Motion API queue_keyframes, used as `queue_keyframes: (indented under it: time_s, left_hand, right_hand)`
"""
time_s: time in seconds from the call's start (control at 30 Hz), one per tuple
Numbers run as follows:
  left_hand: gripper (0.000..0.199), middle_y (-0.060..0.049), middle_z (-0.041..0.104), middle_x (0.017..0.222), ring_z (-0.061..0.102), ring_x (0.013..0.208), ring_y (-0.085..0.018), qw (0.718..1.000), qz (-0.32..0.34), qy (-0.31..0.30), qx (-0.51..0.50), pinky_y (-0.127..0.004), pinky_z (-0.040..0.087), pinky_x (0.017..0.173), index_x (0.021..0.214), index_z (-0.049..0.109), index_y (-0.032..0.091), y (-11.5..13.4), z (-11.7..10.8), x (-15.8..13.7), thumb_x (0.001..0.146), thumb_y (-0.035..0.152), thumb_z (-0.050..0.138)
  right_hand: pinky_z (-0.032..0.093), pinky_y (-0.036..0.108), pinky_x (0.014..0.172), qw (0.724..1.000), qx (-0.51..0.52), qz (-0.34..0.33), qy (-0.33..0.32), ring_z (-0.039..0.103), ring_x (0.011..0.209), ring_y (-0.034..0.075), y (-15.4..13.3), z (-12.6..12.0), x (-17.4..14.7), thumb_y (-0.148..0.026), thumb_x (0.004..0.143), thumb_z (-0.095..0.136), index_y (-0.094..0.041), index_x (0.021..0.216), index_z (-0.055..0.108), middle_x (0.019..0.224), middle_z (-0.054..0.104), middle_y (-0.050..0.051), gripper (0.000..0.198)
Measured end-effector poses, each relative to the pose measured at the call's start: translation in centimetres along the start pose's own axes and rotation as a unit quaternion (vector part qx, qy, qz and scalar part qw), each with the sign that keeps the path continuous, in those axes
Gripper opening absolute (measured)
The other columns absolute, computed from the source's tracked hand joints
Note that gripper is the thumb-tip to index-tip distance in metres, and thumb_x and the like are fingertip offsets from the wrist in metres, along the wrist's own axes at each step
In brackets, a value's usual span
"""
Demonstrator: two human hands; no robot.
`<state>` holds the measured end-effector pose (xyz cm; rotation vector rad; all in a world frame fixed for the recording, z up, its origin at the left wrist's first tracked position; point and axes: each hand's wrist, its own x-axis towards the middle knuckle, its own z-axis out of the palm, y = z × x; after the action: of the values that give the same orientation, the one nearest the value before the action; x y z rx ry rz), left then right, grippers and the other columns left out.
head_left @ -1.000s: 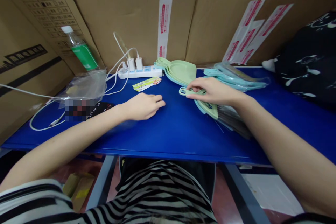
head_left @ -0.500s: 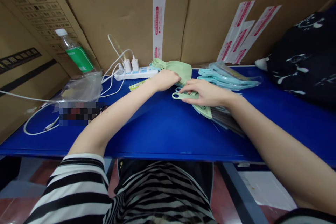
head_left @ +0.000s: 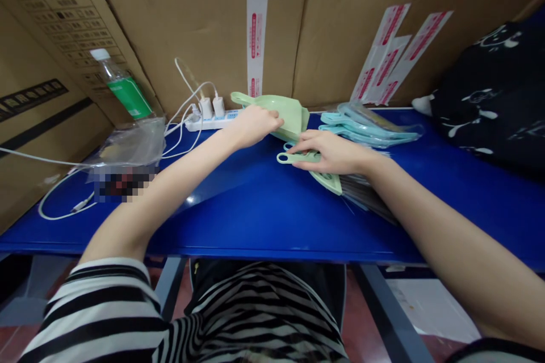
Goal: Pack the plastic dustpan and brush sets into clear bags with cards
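Cardboard (head_left: 196, 22) stands close behind the power strip (head_left: 216, 123) and green dustpan (head_left: 292, 115).

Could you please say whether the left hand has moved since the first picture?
Yes, the left hand moved forward and rightward, now hiding the right end of the power strip.

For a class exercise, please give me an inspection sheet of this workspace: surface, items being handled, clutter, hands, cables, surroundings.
Surface: blue tabletop, with visible glare.
Items being handled: light green dustpan with more green beneath; light green brush in front.
Clutter: clear plastic bag and green-labelled bottle at left; light blue pieces in clear wrap at right.
Hands: left hand grips the dustpan's near edge; right hand holds the brush by its handle.
Cables: white cables at left, some running to a white power strip.
Surroundings: taped cardboard behind; black patterned fabric at right.
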<state>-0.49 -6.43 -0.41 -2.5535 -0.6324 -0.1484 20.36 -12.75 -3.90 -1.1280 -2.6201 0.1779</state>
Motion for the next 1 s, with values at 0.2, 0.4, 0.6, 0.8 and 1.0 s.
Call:
queue_keyframes:
  time_s: [0.2,0.4,0.6,0.8,1.0]
  left_hand:
    - [0.021,-0.005,0.064,0.073,0.062,0.059,-0.018,0.995,0.044,-0.008,0.084,-0.028,0.040,0.052,0.095,0.064,0.014,0.5,-2.1,-6.3,0.094,0.011,0.044]
    - [0.023,0.001,0.056,0.066,0.053,0.050,-0.014,0.988,0.104,0.062,0.096,-0.027,0.039,0.049,0.091,0.057,0.017,3.0,-2.8,-11.6,0.097,0.009,0.037]
    - [0.022,0.002,0.054,0.066,0.051,0.050,-0.011,0.991,0.106,0.067,0.056,-0.026,0.039,0.049,0.095,0.056,0.018,5.0,-3.7,-12.5,0.099,0.013,0.035]
    - [0.029,0.003,0.051,0.063,0.049,0.048,-0.010,0.988,0.123,0.089,0.040,-0.026,0.037,0.049,0.083,0.056,0.018,4.6,-3.2,-12.4,0.100,0.016,0.034]
    - [0.027,0.004,0.050,0.063,0.047,0.047,-0.011,0.988,0.118,0.096,0.028,-0.026,0.036,0.049,0.078,0.055,0.018,4.3,-2.3,-12.5,0.099,0.015,0.038]
  right_hand:
    - [0.046,0.036,0.073,1.000,0.012,-0.006,0.002,0.059,0.077,0.023,0.0,-0.1,0.1,-0.049,0.086,0.054,-0.026,0.106,0.078,0.087,0.067,0.008,0.039]
    - [0.046,0.038,0.075,1.000,0.003,0.010,-0.006,0.059,0.082,0.025,0.0,0.2,0.3,-0.046,0.086,0.053,-0.020,0.110,0.077,0.090,0.067,0.011,0.043]
    - [0.046,0.038,0.074,1.000,-0.004,0.015,-0.006,0.060,0.081,0.026,-0.2,0.2,0.4,-0.046,0.085,0.052,-0.020,0.110,0.077,0.089,0.068,0.011,0.043]
    - [0.045,0.037,0.074,0.999,-0.010,0.029,0.021,0.061,0.080,0.025,-0.3,0.1,0.3,-0.044,0.085,0.054,-0.020,0.106,0.078,0.088,0.069,0.011,0.040]
    - [0.042,0.035,0.070,0.996,-0.018,0.021,0.088,0.059,0.075,0.023,0.0,0.2,0.2,-0.048,0.089,0.051,-0.018,0.108,0.076,0.084,0.069,0.010,0.043]
